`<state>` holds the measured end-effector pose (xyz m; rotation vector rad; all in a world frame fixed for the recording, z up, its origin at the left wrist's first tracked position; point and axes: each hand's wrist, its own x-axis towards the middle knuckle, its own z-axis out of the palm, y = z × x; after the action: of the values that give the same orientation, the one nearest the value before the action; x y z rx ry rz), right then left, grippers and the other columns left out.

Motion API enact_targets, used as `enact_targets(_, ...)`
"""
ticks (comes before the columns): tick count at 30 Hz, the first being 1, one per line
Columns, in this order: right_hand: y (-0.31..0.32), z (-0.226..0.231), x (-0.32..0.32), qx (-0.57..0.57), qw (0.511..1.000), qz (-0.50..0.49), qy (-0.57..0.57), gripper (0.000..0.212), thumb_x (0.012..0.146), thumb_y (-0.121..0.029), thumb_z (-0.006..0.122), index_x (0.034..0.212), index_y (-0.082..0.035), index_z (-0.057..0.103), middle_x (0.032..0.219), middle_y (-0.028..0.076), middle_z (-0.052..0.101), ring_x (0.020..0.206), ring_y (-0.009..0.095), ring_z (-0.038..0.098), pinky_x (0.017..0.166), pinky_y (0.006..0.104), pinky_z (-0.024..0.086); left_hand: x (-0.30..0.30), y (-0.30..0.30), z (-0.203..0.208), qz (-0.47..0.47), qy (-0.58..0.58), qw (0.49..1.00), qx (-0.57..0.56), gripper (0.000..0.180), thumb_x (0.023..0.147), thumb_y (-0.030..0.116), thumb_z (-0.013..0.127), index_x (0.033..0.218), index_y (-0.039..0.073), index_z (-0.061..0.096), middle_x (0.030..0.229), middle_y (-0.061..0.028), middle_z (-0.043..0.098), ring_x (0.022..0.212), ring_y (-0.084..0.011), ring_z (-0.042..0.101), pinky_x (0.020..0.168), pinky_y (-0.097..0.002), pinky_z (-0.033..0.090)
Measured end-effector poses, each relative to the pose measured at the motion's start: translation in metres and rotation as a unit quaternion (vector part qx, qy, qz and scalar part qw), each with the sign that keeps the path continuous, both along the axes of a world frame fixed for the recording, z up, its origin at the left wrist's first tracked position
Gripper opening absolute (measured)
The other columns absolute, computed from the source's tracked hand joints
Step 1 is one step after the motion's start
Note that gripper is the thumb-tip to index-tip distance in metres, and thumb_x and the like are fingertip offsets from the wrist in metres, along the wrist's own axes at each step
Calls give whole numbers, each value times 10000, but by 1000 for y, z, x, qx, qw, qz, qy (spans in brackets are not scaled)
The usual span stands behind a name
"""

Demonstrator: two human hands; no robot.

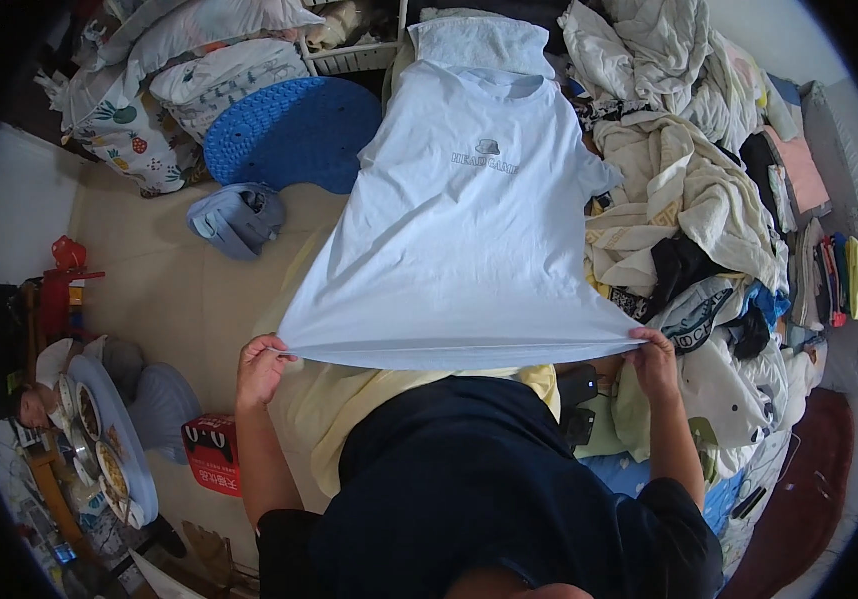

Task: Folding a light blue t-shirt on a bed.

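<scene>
A white T-shirt (449,250) with a small dark print on its chest lies spread out in front of me, its neck end away from me. My left hand (263,367) pinches the left corner of its bottom hem. At the hem's right corner, my right hand (655,361) grips the cloth the same way. Between the two hands the hem is pulled straight and taut, close to my body. Beyond the shirt's collar lies a folded pale grey-blue cloth (479,45).
To the right is a heap of crumpled clothes (689,190), with folded garments (834,275) along the wall side. A blue oval board (289,130) and a grey-blue bag (237,220) are at the left. Farther left, a person sits near a table (134,429) with dishes, beside a red box (211,454).
</scene>
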<state>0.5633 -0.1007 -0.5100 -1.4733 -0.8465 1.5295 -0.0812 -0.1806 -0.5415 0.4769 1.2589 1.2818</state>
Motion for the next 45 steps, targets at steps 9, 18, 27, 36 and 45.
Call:
enact_targets(9, -8, 1, -4, -181, 971, 132, -89, 233, 739, 79, 478, 847, 37, 680, 832, 112, 676, 828, 199, 654, 811, 302, 523, -14, -12, -24, -75, 138, 983, -91, 214, 779, -80, 425, 790, 19, 615, 796, -77, 624, 671, -152, 592, 670, -271, 503)
enact_targets(18, -6, -2, -17, -211, 971, 98, 61, 189, 821, -101, 584, 952, 22, 641, 956, 98, 653, 826, 203, 645, 782, 361, 545, -14, 1, -20, -38, 32, 993, -103, 207, 848, 143, 639, 959, -26, 596, 883, -89, 633, 746, -139, 606, 740, -299, 523)
enact_targets(27, -11, -68, -40, -257, 952, 47, 156, 179, 886, -125, 573, 1045, -42, 565, 925, 68, 625, 787, 187, 627, 704, 324, 522, 26, 63, -50, -123, 344, 926, -98, 482, 865, 285, 654, 1197, -29, 500, 964, -108, 608, 848, -149, 565, 769, -248, 452)
enact_targets(36, 22, -20, -37, -252, 964, 60, 63, 205, 873, -203, 583, 1012, -54, 606, 917, 52, 625, 820, 193, 605, 706, 351, 499, 11, 61, -46, -103, 120, 976, -152, 407, 876, 280, 612, 1130, -33, 561, 989, -78, 629, 859, -179, 597, 778, -306, 478)
enact_targets(45, 152, 177, 7, 229, 941, -192, 160, 309, 889, -256, 573, 1114, -44, 575, 1045, 74, 623, 958, 206, 600, 837, 346, 487, 6, 173, 193, 1, -57, 997, 50, 405, 888, 318, 599, 1148, 8, 582, 1128, -134, 629, 1004, -262, 617, 882, -396, 483)
